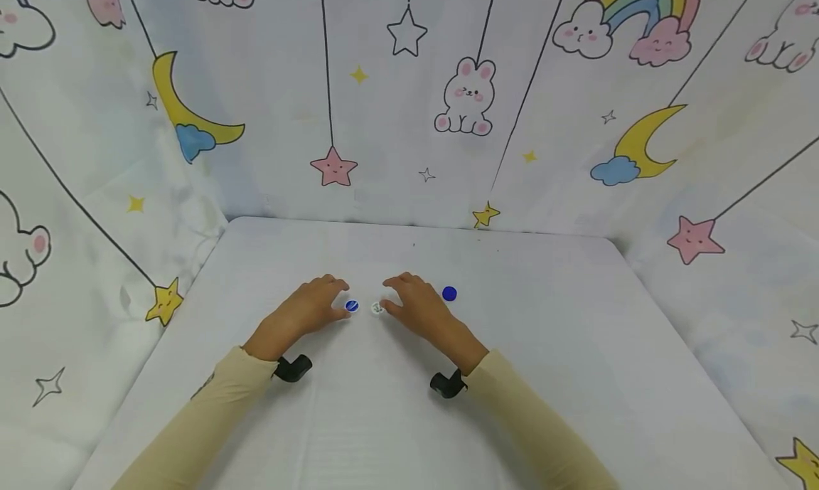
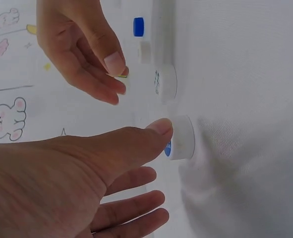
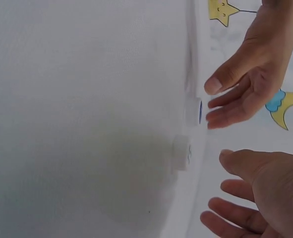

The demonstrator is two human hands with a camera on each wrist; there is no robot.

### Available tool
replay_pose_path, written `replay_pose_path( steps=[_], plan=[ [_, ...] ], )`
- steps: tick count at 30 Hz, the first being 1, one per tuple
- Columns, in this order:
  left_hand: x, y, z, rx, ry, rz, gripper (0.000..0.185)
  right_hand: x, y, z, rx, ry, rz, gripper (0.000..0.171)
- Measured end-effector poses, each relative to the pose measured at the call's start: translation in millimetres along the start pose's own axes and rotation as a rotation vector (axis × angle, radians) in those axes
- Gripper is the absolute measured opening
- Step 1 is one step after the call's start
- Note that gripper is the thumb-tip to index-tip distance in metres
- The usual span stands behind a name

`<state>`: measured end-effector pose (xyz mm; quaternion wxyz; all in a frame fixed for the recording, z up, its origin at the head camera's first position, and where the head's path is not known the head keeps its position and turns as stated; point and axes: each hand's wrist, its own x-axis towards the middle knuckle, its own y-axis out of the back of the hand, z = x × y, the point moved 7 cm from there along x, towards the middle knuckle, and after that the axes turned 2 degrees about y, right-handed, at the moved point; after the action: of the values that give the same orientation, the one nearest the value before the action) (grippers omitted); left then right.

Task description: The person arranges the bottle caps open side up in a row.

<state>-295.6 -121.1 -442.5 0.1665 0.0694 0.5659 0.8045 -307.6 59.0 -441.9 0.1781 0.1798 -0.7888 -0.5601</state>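
My left hand [image 1: 306, 311] lies relaxed, thumb tip touching the blue-topped cap [image 1: 352, 306]; my right hand [image 1: 420, 307] hovers loose-fingered beside the white cap [image 1: 377, 309], holding nothing.

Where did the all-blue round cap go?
In the head view, the small solid-blue round cap lies on the white table, just to the right of the person's right hand, apart from it, farther right than the two white caps between the hands.

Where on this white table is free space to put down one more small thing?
Bare table lies right of the solid blue cap, and near the back edge. It is crowded between the left hand and right hand, around the blue-topped cap and white cap.
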Motion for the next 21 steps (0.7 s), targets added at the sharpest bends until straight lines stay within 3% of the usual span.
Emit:
replay_pose_path(
  steps=[12,21],
  plan=[
    [1.4,-2.9,0.6,0.033,-0.021,0.032,0.041,13.0,-17.8,-27.2,-0.023,0.092,-0.018,0.043],
    [4.2,-7.1,0.2,0.051,-0.040,0.029,0.036,22.1,-28.0,-38.6,-0.063,0.100,-0.066,0.038]
  ],
)
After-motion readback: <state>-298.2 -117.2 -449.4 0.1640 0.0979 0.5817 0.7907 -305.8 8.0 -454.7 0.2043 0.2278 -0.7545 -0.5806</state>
